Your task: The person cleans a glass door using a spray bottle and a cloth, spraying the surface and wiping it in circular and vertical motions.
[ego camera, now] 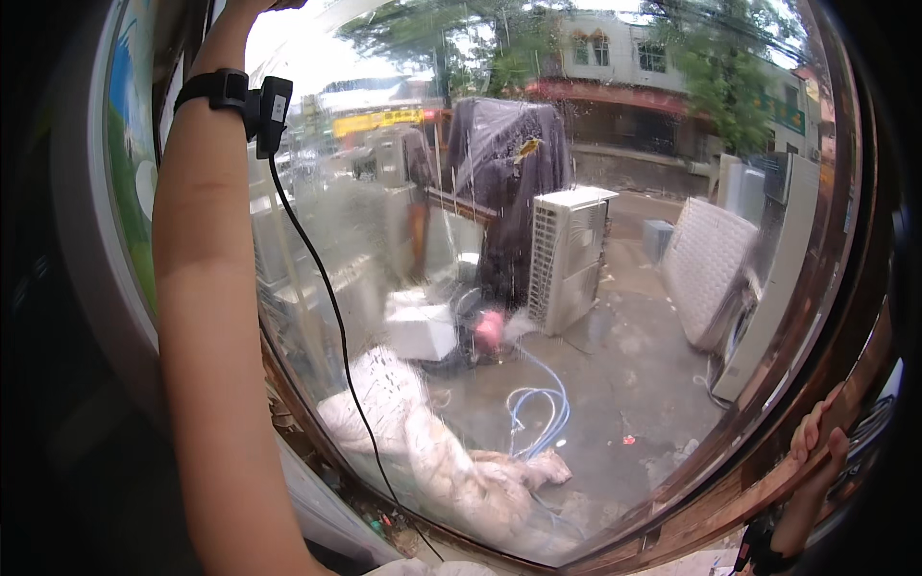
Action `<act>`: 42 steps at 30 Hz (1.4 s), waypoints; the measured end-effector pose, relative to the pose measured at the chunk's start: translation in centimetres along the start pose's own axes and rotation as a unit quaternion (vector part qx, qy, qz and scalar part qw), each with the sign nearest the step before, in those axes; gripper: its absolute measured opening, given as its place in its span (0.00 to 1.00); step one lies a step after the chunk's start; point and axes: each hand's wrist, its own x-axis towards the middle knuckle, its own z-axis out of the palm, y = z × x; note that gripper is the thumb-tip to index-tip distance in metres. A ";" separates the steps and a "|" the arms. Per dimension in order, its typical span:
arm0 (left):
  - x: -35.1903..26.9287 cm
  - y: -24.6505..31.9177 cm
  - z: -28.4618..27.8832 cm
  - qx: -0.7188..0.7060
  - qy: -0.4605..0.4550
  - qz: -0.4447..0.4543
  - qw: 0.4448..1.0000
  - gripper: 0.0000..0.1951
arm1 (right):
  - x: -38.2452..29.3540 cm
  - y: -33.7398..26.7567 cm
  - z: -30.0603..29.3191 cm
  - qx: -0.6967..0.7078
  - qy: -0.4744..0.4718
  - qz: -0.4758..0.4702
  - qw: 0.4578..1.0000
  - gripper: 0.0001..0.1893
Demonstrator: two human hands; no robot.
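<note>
My left arm reaches up along the left side of a wet, streaked glass pane (619, 389). Its wrist wears a black strap with a small device (272, 115), from which a black cable (335, 302) hangs. Only the base of my left hand (248, 6) shows at the top edge, close to a dark object; its fingers are cut off. At the lower right, my right hand (817, 435) has its fingers and thumb around a brown wooden piece (843, 407) beside the window frame (691, 515). A black strap circles that wrist too.
Beyond the glass lie a whitish crumpled sheet (461, 468) and a coiled blue hose (555, 396). An air-conditioner outdoor unit (569, 259), a white box (421, 331), a dark draped cover (504, 144) and a leaning mattress (709, 270) stand outside. A painted panel (130, 144) borders the left.
</note>
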 end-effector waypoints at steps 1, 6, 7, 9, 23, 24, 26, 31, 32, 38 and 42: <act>-0.2 1.4 0.7 0.122 0.039 -0.039 0.991 0.23 | -0.1 -0.5 0.1 -0.009 0.006 -0.002 1.000 0.23; -0.5 6.5 3.1 0.349 0.077 -0.199 0.913 0.28 | 0.2 -0.6 0.6 0.015 0.017 0.034 0.999 0.25; -0.4 6.7 3.2 0.356 0.071 -0.224 0.904 0.28 | 0.2 -0.5 0.5 0.018 0.020 0.034 0.999 0.25; -0.4 6.7 2.9 0.402 0.092 -0.236 0.880 0.28 | 0.2 -0.2 0.4 0.022 0.029 0.033 0.999 0.26; -4.1 -4.0 -2.0 0.459 0.044 -0.437 0.772 0.31 | 0.0 -0.8 0.6 -0.009 -0.001 0.019 1.000 0.24; -3.9 -3.7 -1.9 0.479 0.042 -0.454 0.750 0.34 | 0.0 -0.9 0.7 -0.017 0.011 0.031 0.999 0.24; -3.0 -2.9 -2.1 0.493 0.045 -0.465 0.734 0.33 | -0.1 0.0 0.9 0.003 0.031 0.041 0.999 0.24; 2.2 3.2 3.7 0.407 0.146 -0.335 0.837 0.33 | -0.9 -0.3 -2.2 -0.027 0.054 0.041 0.997 0.24; 3.3 5.2 5.0 0.410 0.171 -0.293 0.847 0.33 | -0.9 -0.4 -2.3 -0.027 0.052 0.046 0.997 0.24; 6.0 7.3 7.8 0.320 0.271 -0.155 0.894 0.28 | -0.3 0.0 -0.2 0.016 0.060 0.053 0.997 0.25; 1.1 1.2 4.9 0.301 0.273 -0.290 0.867 0.29 | -0.2 -1.2 0.0 0.005 0.010 0.041 0.999 0.25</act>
